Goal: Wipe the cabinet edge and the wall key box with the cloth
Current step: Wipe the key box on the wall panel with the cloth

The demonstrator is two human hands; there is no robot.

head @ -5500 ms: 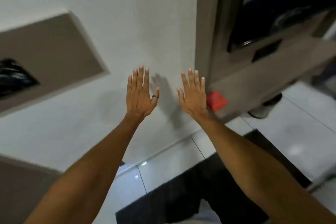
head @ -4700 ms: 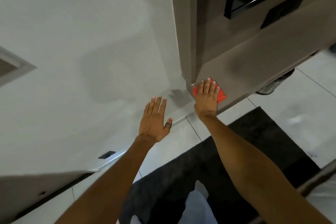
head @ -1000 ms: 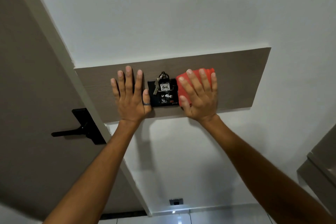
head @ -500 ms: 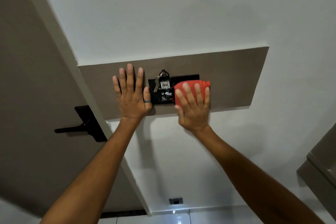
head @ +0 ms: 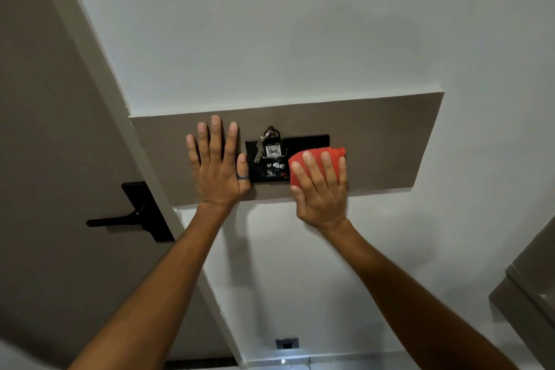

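The black wall key box (head: pixel 271 170) sits in a brown wooden panel (head: pixel 381 135) on the white wall, with keys and a tag marked 406 (head: pixel 271 149) hanging from it. My right hand (head: pixel 321 189) presses a folded red cloth (head: pixel 312 162) flat against the box's right part and the panel. The cloth hides that side of the box. My left hand (head: pixel 217 167) lies flat on the panel just left of the box, fingers spread, a ring on the thumb.
A brown door with a black lever handle (head: pixel 132 216) stands at the left, beside its pale frame. The grey cabinet's corner (head: pixel 531 288) shows at the lower right. A small wall socket (head: pixel 286 343) sits low near the floor.
My right hand with the cloth has slid down from the box's upper edge over the last second. Earlier it took the cloth from the cabinet edge. The left hand has stayed put.
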